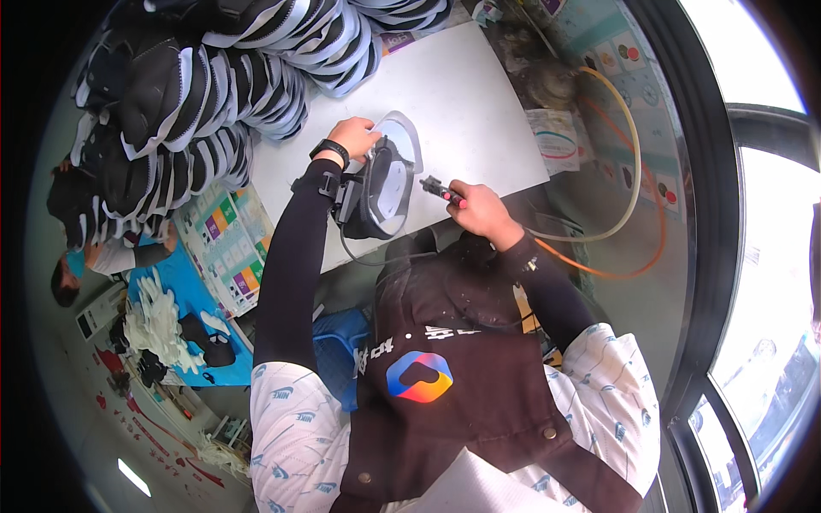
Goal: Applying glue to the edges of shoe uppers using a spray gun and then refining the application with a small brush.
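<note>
My left hand (pixel 353 138) is closed on the far end of a black shoe upper (pixel 368 212) with a pale lining and a whitish rim. The upper lies at the near edge of the white table, its opening facing up. To its right, my right hand (pixel 481 212) grips a small black and red handheld tool (pixel 442 191), whose tip points at the upper but stays apart from it. I cannot make out the tool's exact kind. A black device (pixel 346 198) with a cable is strapped to my left forearm, beside the upper.
Stacked shoe uppers (pixel 205 94) fill the far left of the white table (pixel 479 103). A yellow hose (pixel 637 162) and an orange hose (pixel 663 222) loop at the right. White gloves (pixel 154 321) lie on a blue surface at left, near another person (pixel 111 256). A blue crate (pixel 335 342) stands below.
</note>
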`<state>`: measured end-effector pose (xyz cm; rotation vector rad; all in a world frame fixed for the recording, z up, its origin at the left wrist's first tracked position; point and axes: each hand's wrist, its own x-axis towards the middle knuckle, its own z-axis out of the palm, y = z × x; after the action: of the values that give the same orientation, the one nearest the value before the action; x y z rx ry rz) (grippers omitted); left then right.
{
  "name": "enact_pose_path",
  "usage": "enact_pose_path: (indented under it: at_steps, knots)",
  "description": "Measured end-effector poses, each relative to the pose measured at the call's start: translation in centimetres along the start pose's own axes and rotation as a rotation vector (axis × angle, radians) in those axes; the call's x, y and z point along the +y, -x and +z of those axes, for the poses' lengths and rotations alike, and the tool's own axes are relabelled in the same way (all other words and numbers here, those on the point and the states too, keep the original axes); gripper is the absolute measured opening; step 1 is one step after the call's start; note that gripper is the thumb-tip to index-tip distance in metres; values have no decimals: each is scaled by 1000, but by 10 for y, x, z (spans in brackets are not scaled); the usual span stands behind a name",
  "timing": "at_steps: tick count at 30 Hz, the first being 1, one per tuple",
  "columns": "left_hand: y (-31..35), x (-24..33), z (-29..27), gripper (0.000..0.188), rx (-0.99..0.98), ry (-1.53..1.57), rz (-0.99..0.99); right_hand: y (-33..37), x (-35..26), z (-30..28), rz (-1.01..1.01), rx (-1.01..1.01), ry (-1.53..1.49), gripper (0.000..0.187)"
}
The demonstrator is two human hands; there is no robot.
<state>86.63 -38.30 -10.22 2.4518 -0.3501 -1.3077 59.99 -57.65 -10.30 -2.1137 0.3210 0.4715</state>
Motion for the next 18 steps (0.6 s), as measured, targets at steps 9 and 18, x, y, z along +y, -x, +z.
enact_pose_path:
  at_steps: [9, 18]
  knots:
    - [-2, -4, -2, 43, -25, 42, -6, -4, -12, -4, 23, 27, -68, 23]
    - [-6, -11, -5, 46, -42, 14, -6, -3, -13, 0, -14, 5, -67, 23]
